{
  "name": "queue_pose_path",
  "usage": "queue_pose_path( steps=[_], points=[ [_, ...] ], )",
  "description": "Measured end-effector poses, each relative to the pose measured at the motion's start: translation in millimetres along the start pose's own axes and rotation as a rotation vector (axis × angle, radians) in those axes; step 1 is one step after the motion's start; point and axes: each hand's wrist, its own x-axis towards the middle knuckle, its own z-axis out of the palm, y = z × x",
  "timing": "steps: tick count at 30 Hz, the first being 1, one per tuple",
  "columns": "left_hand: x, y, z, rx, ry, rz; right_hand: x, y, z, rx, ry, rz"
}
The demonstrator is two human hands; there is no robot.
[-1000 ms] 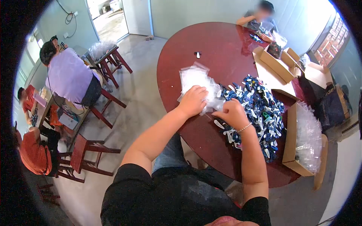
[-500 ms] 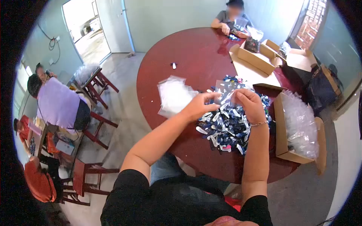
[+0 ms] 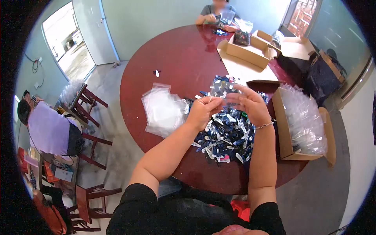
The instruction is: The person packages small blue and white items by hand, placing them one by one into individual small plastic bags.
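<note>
My left hand [image 3: 204, 112] is closed in a pinch, thumb against fingers, on the near-left edge of a small clear plastic bag [image 3: 222, 88]. The bag is raised over a heap of hair clips [image 3: 229, 131], mostly dark blue and white snap clips. At the bag's right side is my right hand [image 3: 253, 105], fingers stretched out and apart; some of them show through the film. I cannot make out anything inside the bag, as the clips behind show through. Left of the heap lies a stack of flat clear bags [image 3: 162, 111].
On the right of the round red table [image 3: 172, 51] stands a cardboard box of filled clear bags [image 3: 305, 121]. Open cardboard boxes [image 3: 250, 53] sit farther back. One white clip [image 3: 157, 73] lies apart. A person [image 3: 219, 15] works across the table; others sit at left.
My left hand has gone from open beside the bag to pinching its edge. My right hand's pinch has loosened and its fingers have spread. The view has shifted, moving the table left.
</note>
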Motion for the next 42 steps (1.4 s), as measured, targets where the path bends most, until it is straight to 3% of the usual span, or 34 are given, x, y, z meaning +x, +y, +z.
queue_pose_path(
  steps=[12,22,27,39,42],
  points=[
    [-2.1,5.3,-1.6,0.037,0.056,0.029,8.0,8.2,12.5,-0.116,0.277,-0.053],
    [-3.2,6.6,-1.1,0.079,0.021,0.047,9.9,14.4,13.5,-0.163,0.229,-0.166],
    [-2.1,6.6,-1.5,0.085,0.052,0.122,13.5,17.7,8.9,-0.181,0.327,-0.217],
    [-0.6,3.9,-4.1,0.288,0.126,0.201,6.1,8.8,15.8,-0.277,0.192,-0.142],
    [-3.2,6.9,-1.6,0.305,0.029,0.142,5.4,6.8,16.4,-0.298,0.105,-0.108]
  ],
)
